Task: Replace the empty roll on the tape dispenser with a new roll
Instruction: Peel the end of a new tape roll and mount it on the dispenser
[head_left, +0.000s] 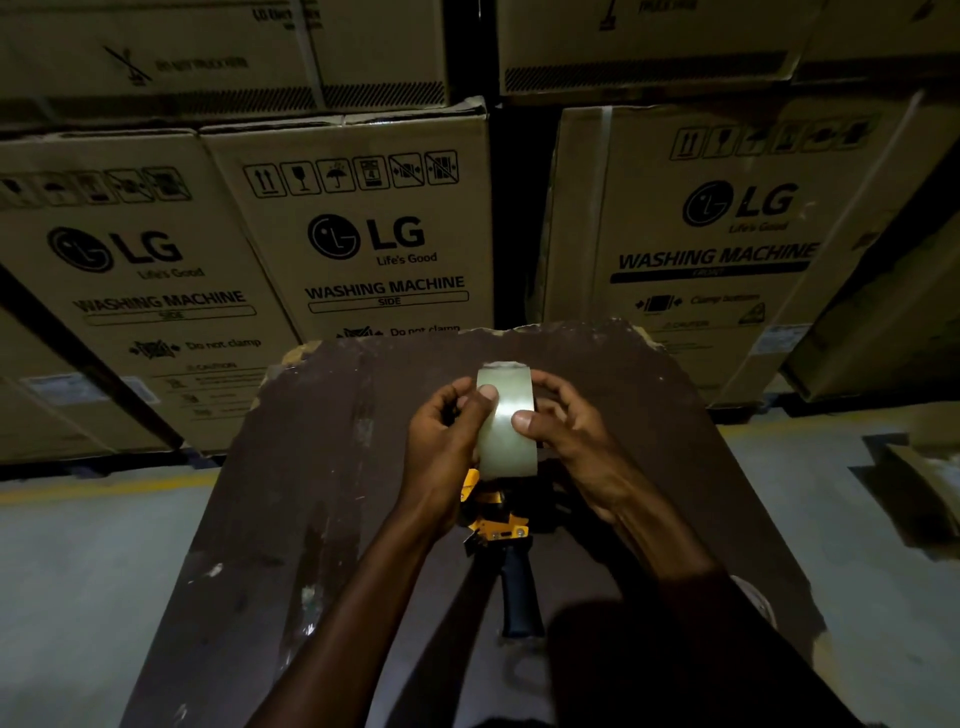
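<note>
A pale, glossy roll of tape stands on edge above the middle of the dark brown table. My left hand grips its left side with the thumb on the outer face. My right hand grips the right side, thumb also pressed on the face. Just below the roll lies the tape dispenser, yellow at its head with a dark blue handle pointing toward me. The dispenser's front part is hidden behind the roll and my hands.
Large cardboard washing-machine boxes are stacked close behind the table's far edge. Grey concrete floor with a yellow line lies on the left. More flattened cardboard sits on the floor at the right.
</note>
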